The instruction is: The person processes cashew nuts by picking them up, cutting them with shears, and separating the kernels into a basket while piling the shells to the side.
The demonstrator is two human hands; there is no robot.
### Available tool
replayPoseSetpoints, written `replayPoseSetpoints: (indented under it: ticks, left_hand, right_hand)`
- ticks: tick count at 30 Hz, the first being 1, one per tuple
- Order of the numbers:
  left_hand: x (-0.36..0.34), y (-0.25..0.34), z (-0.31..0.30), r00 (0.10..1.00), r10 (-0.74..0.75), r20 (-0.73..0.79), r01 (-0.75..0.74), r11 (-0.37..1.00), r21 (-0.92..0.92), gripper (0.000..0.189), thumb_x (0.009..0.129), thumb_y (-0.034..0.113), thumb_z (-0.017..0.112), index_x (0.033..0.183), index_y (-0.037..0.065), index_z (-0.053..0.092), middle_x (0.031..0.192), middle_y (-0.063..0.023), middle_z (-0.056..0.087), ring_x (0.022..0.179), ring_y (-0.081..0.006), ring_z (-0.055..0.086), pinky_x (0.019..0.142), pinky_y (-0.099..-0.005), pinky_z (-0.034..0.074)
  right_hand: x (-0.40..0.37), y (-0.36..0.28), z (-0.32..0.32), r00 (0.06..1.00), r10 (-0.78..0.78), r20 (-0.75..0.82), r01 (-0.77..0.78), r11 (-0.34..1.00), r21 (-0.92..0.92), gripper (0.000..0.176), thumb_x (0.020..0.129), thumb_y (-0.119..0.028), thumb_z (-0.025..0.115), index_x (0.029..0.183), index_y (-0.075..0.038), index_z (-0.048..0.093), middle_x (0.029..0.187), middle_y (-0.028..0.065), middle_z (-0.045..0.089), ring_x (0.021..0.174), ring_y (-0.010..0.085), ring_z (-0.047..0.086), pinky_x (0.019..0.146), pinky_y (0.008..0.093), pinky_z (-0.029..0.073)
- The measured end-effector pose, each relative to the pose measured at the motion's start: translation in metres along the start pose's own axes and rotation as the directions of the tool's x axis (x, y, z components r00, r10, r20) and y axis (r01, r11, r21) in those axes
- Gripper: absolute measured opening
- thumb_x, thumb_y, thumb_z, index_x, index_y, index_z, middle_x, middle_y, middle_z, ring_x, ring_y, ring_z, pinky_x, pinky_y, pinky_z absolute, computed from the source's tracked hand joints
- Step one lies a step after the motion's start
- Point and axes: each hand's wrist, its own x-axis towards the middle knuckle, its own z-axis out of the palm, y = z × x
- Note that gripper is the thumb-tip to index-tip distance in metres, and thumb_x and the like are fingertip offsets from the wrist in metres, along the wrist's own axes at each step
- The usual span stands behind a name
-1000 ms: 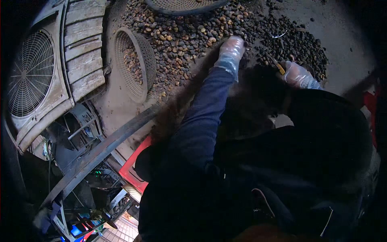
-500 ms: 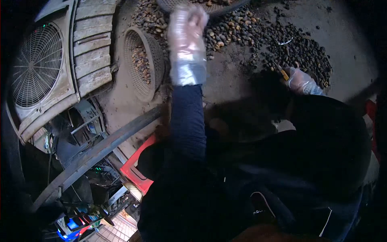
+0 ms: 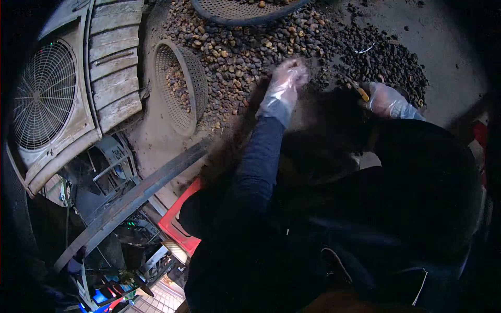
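Note:
My left hand (image 3: 290, 77), in a clear plastic glove, is over the near edge of a heap of brown nuts in their shells (image 3: 235, 73). Its fingers are curled together, and I cannot make out what is between them. My right hand (image 3: 387, 99), gloved the same way, is closed around a small tool with a yellow handle (image 3: 363, 94). The thin metal end of this tool points up and left, towards a pile of darker shells or nuts (image 3: 386, 62). A pale, thin curved piece (image 3: 365, 49) lies on that pile.
A round plastic basket (image 3: 202, 78) with nuts inside lies tipped at left. Another perforated basket (image 3: 245, 22) stands at the top. A fan unit (image 3: 83, 122), a long metal bar (image 3: 130, 201) and a red plastic stool (image 3: 177, 219) are on the left side.
My left hand has come down and to the right, from near the top basket to the heap's near edge. My right hand stays almost in place with the tool.

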Motion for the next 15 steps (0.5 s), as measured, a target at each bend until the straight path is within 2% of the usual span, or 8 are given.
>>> replayPoseSetpoints:
  ticks: [1, 2, 3, 5, 6, 7, 9, 15]
  left_hand:
    - [-0.017, 0.009, 0.017, 0.999, -0.030, 0.045, 0.035, 0.991, -0.131, 0.036, 0.104, 0.003, 0.061, 0.138, -0.005, 0.057, 0.113, -0.0122, 0.068, 0.099, -0.0210, 0.071, 0.086, -0.0338, 0.065]
    - [-0.031, 0.013, 0.028, 0.998, -0.031, 0.050, 0.038, 0.991, -0.131, 0.036, 0.104, 0.003, 0.061, 0.138, -0.005, 0.057, 0.113, -0.0122, 0.068, 0.099, -0.0210, 0.071, 0.086, -0.0338, 0.065]
    - [-0.043, 0.015, 0.037, 0.994, -0.038, 0.099, 0.059, 0.973, -0.223, 0.036, 0.104, 0.004, 0.062, 0.138, -0.004, 0.058, 0.116, -0.0117, 0.068, 0.101, -0.0201, 0.071, 0.090, -0.0340, 0.065]
    - [-0.049, 0.008, 0.042, 0.988, -0.045, 0.147, 0.091, 0.944, -0.317, 0.036, 0.104, 0.004, 0.063, 0.138, -0.003, 0.059, 0.118, -0.0111, 0.068, 0.103, -0.0192, 0.071, 0.093, -0.0341, 0.065]
    - [-0.046, 0.001, 0.042, 0.981, -0.039, 0.188, 0.086, 0.964, -0.250, 0.035, 0.104, 0.004, 0.062, 0.139, -0.003, 0.060, 0.122, -0.0111, 0.067, 0.105, -0.0186, 0.070, 0.095, -0.0354, 0.065]
    - [-0.044, -0.004, 0.044, 0.973, -0.036, 0.227, 0.079, 0.980, -0.184, 0.035, 0.105, 0.005, 0.062, 0.139, -0.002, 0.061, 0.126, -0.0110, 0.066, 0.108, -0.0181, 0.069, 0.097, -0.0366, 0.064]
    - [-0.036, -0.018, 0.040, 0.971, -0.038, 0.235, 0.080, 0.982, -0.171, 0.035, 0.101, 0.000, 0.062, 0.136, -0.001, 0.064, 0.122, -0.0090, 0.066, 0.104, -0.0178, 0.066, 0.098, -0.0376, 0.062]
    - [-0.050, -0.011, 0.041, 0.959, -0.046, 0.280, 0.063, 0.997, -0.050, 0.054, 0.093, -0.005, 0.061, 0.148, -0.004, 0.058, 0.133, -0.0106, 0.065, 0.110, -0.0169, 0.067, 0.100, -0.0349, 0.059]
  right_hand:
    - [-0.003, -0.004, -0.001, 0.996, -0.087, -0.008, 0.087, 0.996, 0.006, 0.054, 0.093, -0.028, 0.077, 0.140, -0.004, 0.065, 0.122, 0.0243, 0.074, 0.117, 0.0408, 0.070, 0.100, 0.0463, 0.056]
    - [0.011, 0.012, 0.013, 0.997, -0.070, -0.045, 0.066, 0.995, -0.077, 0.052, 0.092, -0.025, 0.078, 0.138, -0.003, 0.066, 0.121, 0.0243, 0.074, 0.116, 0.0410, 0.071, 0.098, 0.0471, 0.056]
    - [0.012, 0.012, 0.011, 0.997, -0.066, -0.047, 0.062, 0.995, -0.078, 0.052, 0.092, -0.025, 0.078, 0.138, -0.003, 0.066, 0.121, 0.0243, 0.074, 0.116, 0.0410, 0.071, 0.098, 0.0471, 0.056]
    - [0.011, 0.003, 0.008, 0.979, -0.203, -0.024, 0.201, 0.977, -0.074, 0.050, 0.091, -0.025, 0.079, 0.134, -0.003, 0.067, 0.116, 0.0235, 0.075, 0.112, 0.0414, 0.072, 0.097, 0.0479, 0.057]
    - [0.016, 0.009, 0.012, 0.979, -0.202, -0.013, 0.196, 0.962, -0.188, 0.048, 0.089, -0.024, 0.081, 0.131, -0.004, 0.068, 0.112, 0.0223, 0.075, 0.109, 0.0416, 0.072, 0.097, 0.0485, 0.057]
    - [0.017, 0.010, 0.012, 0.980, -0.199, -0.008, 0.194, 0.962, -0.191, 0.048, 0.089, -0.024, 0.081, 0.131, -0.004, 0.068, 0.112, 0.0223, 0.075, 0.109, 0.0416, 0.072, 0.097, 0.0485, 0.057]
    - [0.016, 0.007, 0.009, 0.977, -0.211, 0.026, 0.209, 0.933, -0.294, 0.046, 0.089, -0.023, 0.080, 0.129, -0.005, 0.068, 0.110, 0.0218, 0.076, 0.107, 0.0416, 0.073, 0.096, 0.0488, 0.058]
    - [0.020, 0.002, 0.015, 0.964, -0.252, 0.081, 0.258, 0.823, -0.505, 0.040, 0.089, -0.020, 0.076, 0.127, -0.008, 0.070, 0.103, 0.0215, 0.076, 0.101, 0.0425, 0.074, 0.090, 0.0511, 0.059]
